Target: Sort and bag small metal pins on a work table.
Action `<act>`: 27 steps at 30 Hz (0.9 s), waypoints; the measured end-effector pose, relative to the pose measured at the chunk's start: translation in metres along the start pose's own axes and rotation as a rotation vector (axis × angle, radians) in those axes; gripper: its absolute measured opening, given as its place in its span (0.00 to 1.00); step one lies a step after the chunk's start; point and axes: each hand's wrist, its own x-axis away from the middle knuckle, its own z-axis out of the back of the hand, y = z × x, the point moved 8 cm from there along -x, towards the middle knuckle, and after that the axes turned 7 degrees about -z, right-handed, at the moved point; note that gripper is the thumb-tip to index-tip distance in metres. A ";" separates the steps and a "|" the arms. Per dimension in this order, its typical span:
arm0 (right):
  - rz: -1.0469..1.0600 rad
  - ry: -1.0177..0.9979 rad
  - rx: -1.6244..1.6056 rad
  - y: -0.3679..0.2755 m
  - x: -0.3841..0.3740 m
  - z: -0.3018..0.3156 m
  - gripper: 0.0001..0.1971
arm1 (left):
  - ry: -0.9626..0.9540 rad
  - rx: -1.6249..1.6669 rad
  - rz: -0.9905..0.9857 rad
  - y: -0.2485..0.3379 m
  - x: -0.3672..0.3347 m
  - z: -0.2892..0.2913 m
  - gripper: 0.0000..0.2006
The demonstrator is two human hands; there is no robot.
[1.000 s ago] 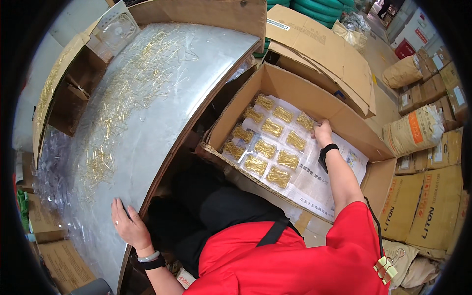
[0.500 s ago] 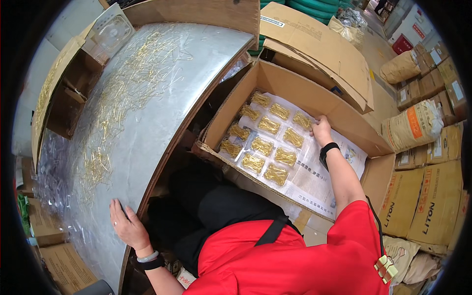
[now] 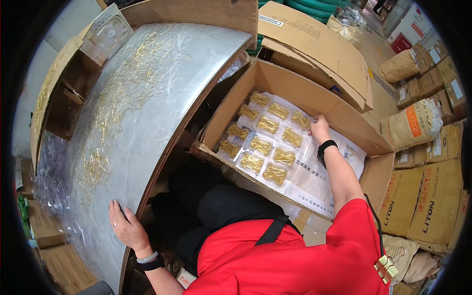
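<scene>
My left hand [image 3: 129, 227] lies on the grey metal tabletop [image 3: 135, 147] by its near edge, fingers stretched out and holding nothing. Thin gold-coloured bent wire pieces [image 3: 101, 140] are strewn over the table beyond it. To the right, my right hand [image 3: 319, 128] reaches into a large open cardboard box [image 3: 290, 78]. Its fingers are closed at the right edge of a clear plastic pack of gold wire pieces [image 3: 300, 119]; the fingertips are partly hidden. Several similar packs [image 3: 274, 173] sit in rows on printed paper [image 3: 319, 172] inside the box.
A white fan [image 3: 112, 30] and an open carton [image 3: 73, 98] stand along the table's far left side. Clear plastic packs [image 3: 51, 167] are heaped at the left. Flattened cardboard [image 3: 314, 44] lies behind the box. Sacks [image 3: 412, 120] and stacked cartons [image 3: 423, 201] line the right.
Almost nothing differs. The view has shifted very slightly, while my right hand stays at the same pack and my left hand stays on the table.
</scene>
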 end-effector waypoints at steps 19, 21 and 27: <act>0.073 -0.169 -0.114 0.000 0.040 -0.006 0.15 | 0.018 0.006 -0.014 0.001 0.000 0.001 0.21; 0.083 -0.174 -0.111 -0.002 0.042 -0.006 0.15 | 0.017 0.005 -0.016 0.001 0.000 0.000 0.21; 0.092 -0.148 -0.135 0.004 0.035 -0.009 0.14 | 0.009 0.006 -0.018 0.001 0.000 0.000 0.21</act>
